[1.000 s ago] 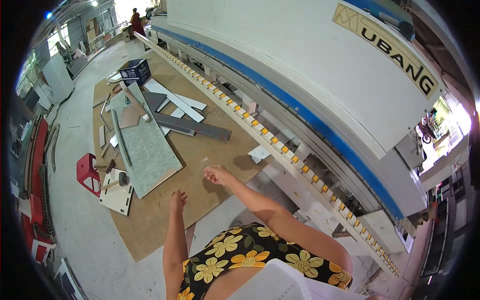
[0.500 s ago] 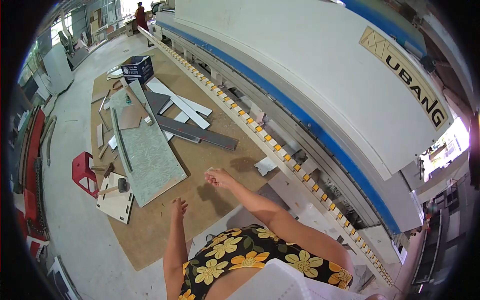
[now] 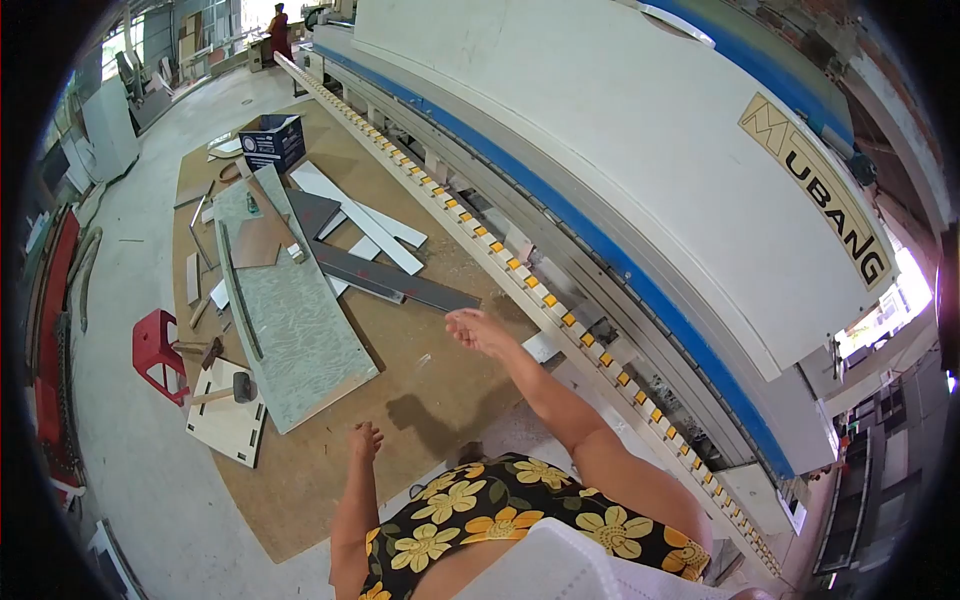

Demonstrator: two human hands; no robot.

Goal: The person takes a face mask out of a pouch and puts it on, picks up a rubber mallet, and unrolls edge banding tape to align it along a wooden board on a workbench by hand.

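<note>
A: So, what are the fingers doing?

B: The right hand (image 3: 480,333) is holding its fingers loosely curled, with nothing showing in them. The left hand (image 3: 366,440) is hanging nearer the body, its fingers bending inward. I can't tell whether either is pinching something small.

A: And what is lying closest?

B: A dark grey plank (image 3: 425,288). Its near right end is showing just beyond the right fingertips, on their far side. I can't tell whether they're touching, but a shadow (image 3: 410,415) is falling lower down on the brown board (image 3: 290,480), so the hand is probably hovering.

A: Which way is the plank running?

B: From far left to near right, so its near end is facing the right hand's side. The left hand is hanging well apart from it.

A: What is the left hand nearest?

B: A green board (image 3: 300,330). Its near end is lying far and left of those fingers, apart from them, and its long axis is running more steeply than the plank's.

A: And farther out?

B: A white strip (image 3: 361,219) is lying beyond the plank, a mallet (image 3: 242,388) is resting on a pale panel (image 3: 225,425) at left, and a rail (image 3: 513,265) with yellow blocks is running along the right.
</note>
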